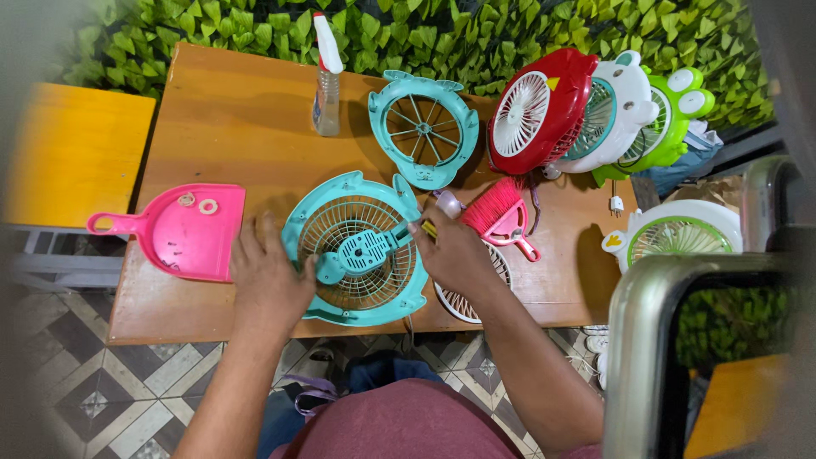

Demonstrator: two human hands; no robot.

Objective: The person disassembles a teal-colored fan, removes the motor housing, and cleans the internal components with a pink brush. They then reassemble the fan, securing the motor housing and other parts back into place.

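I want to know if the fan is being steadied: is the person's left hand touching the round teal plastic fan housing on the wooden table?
Touching. The head view shows the left hand lying over the round teal plastic fan housing's left rim, no gap.

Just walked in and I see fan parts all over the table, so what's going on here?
A person is working on a teal fan housing lying flat on the wooden table. Their left hand steadies its rim, while the right hand holds a small tool at its edge. A pink dustpan with loose small parts lies to the left, a separate teal grille and spray bottle behind, and several more small fans at the right.
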